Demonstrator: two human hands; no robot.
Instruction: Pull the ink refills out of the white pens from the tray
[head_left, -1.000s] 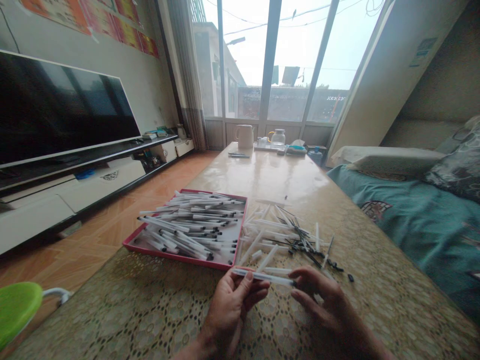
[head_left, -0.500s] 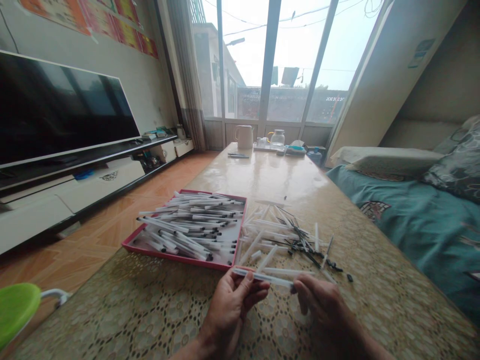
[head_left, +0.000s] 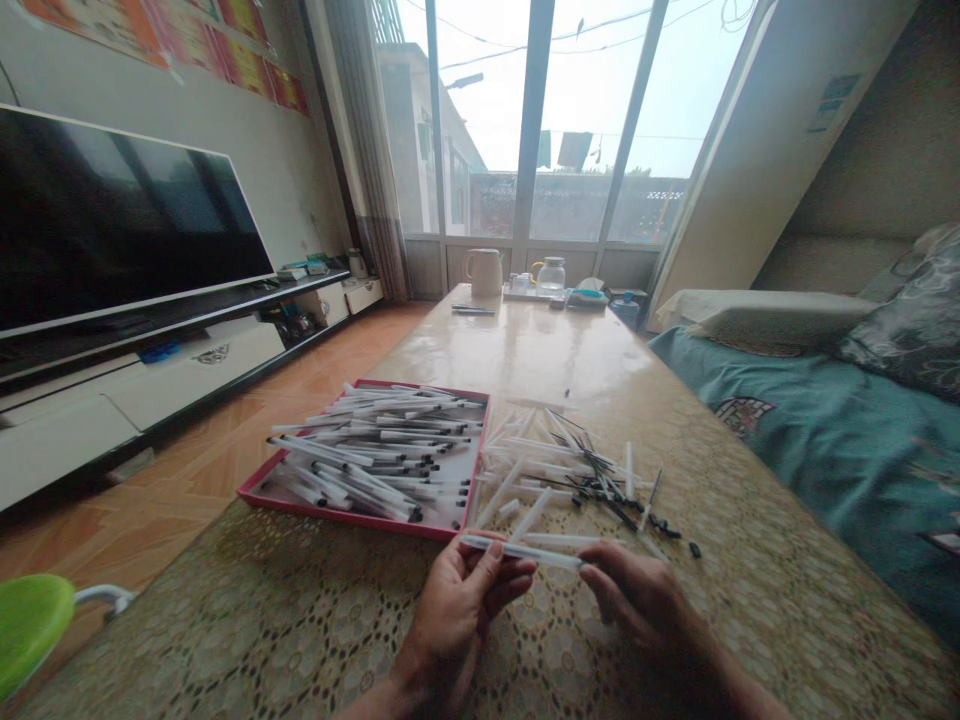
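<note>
On the table [head_left: 540,350], a tray [head_left: 330,505] filled with pens [head_left: 375,450] is set by the left edge, loose parts [head_left: 540,460] are spread just right of it, a pen [head_left: 525,550] is held between the left hand [head_left: 457,610] and right hand [head_left: 645,610] near the front edge, and a kettle [head_left: 484,272] and jug [head_left: 553,275] are placed at the far edge.

My desk [head_left: 262,620] wears a tan, flowered lace pattern. The tray [head_left: 352,515] is pink-red, its pens [head_left: 375,455] white with black tips (the barrel [head_left: 525,550] I hold is clear). Teal couch cover [head_left: 825,440], lime-green stool [head_left: 30,625].
</note>
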